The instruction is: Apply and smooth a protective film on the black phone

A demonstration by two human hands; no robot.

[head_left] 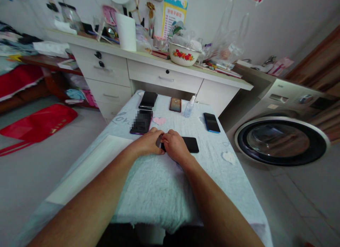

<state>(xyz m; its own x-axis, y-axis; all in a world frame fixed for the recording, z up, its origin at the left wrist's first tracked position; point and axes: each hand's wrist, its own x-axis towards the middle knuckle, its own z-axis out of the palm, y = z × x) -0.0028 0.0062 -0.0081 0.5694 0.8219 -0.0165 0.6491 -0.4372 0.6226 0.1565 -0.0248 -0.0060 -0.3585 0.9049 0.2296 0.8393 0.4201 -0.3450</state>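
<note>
A black smartphone (192, 144) lies screen up and sideways on the cloth-covered table, its left part mostly hidden by my hands. My left hand (151, 142) is closed around the phone's left end, with the thumb low and the fingers at the far edge. Across the phone's body rests my right hand (175, 145), its fingers bent and pressed together near the left fingertips. A small greyish patch shows between the hands; I cannot tell whether it is a film or part of the phone. Just beyond my left hand lies a larger dark phone (142, 125) with a purple edge.
Farther back are a stack of dark phones (148, 99), a brown phone (175, 104) and a clear spray bottle (189, 107). A blue-edged phone (211, 122) lies at the right. A white sheet (91, 167) runs along the left. A washing machine (281, 98) stands to the right.
</note>
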